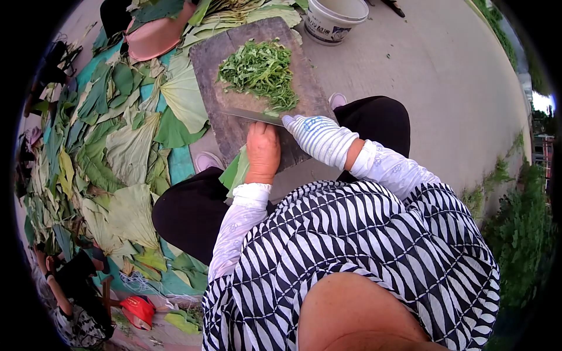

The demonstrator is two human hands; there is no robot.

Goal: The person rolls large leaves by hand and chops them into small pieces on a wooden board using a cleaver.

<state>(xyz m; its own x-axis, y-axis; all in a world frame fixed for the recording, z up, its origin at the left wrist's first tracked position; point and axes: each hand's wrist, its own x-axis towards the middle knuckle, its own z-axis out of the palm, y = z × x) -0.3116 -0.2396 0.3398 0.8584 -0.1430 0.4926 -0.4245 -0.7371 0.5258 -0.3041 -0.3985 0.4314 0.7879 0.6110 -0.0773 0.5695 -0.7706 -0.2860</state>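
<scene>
A dark wooden board [211,76] lies between my legs, with a heap of shredded green leaves [263,73] on its far part. My right hand [322,137], in a striped glove, is closed round the handle end of a knife [249,114]. The blade points left across the board. Just on the near side of the blade, my bare left hand [263,149] is closed on a bundle of green leaf [237,169], which sticks out below the palm. Its fingertips are close to the blade. The knife's handle is hidden in the glove.
Large leaves [132,149] cover a green sheet on the left. A pink basin [153,38] and a white bucket [331,22] stand beyond the board. At the lower left are another person [82,298] and a red bag [139,311]. Plants edge the pavement on the right.
</scene>
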